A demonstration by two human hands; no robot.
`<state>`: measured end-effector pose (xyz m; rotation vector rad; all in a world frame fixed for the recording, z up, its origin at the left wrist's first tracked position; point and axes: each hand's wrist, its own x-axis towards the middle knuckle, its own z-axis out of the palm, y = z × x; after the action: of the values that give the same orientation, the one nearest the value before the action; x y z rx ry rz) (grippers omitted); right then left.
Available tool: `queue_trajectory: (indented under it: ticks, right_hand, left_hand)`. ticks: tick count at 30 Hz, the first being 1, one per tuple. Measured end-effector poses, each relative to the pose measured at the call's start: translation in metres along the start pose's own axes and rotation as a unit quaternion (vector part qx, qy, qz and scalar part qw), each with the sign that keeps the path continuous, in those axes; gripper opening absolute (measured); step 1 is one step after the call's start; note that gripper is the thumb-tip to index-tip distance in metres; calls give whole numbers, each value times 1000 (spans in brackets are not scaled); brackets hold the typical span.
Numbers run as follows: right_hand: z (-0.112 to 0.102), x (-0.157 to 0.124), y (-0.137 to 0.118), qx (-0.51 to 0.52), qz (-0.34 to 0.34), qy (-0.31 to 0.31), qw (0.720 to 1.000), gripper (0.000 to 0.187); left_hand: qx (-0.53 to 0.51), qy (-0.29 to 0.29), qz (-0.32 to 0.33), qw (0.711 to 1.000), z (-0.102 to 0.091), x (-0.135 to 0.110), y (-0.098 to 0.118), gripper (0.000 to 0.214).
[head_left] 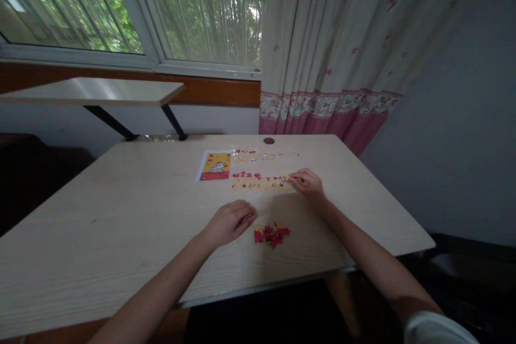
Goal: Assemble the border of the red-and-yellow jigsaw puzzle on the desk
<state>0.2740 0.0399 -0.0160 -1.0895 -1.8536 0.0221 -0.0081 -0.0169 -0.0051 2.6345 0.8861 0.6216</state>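
My right hand (308,184) pinches a small puzzle piece (286,178) at the right end of the lower rows. Those rows of red and yellow puzzle pieces (258,186) lie spread out on the desk. My left hand (233,221) rests over the desk, fingers curled together; whatever is in them, if anything, is hidden. Just right of it is a loose pile of red and yellow puzzle pieces (271,235). A picture sheet (215,165) with a white animal on yellow and red lies left of the rows. Farther back are more rows of pieces (264,156).
The pale wooden desk (141,215) carries a raised shelf (92,90) on black legs at its back left. A round dark cable hole cover (269,141) sits near the back edge. Behind hang a patterned curtain (322,54) and a barred window (201,11).
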Motion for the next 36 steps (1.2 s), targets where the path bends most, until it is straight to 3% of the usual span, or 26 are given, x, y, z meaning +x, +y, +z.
queue_trajectory:
  ticks: [8, 13, 17, 22, 31, 36]
  right_hand:
    - [1, 4, 3, 19, 34, -9, 999, 19]
    - [11, 34, 29, -3, 113, -97, 989, 19]
    - [27, 62, 53, -20, 170, -120, 978, 18]
    - [47, 76, 68, -16, 190, -157, 969, 8]
    - [50, 81, 69, -19, 179, -182, 967, 3]
    - [38, 74, 44, -17, 163, -185, 969, 12]
  left_hand:
    - [-3, -6, -1, 1000, 1, -1, -1, 20]
    - [3, -8, -2, 1000, 1, -1, -1, 21]
    - [4, 0, 3, 1000, 1, -2, -2, 20]
    - [12, -4, -1, 1000, 1, -2, -2, 21]
    - [10, -3, 1, 1000, 1, -2, -2, 21]
    - [20, -13, -4, 1000, 1, -2, 0, 22]
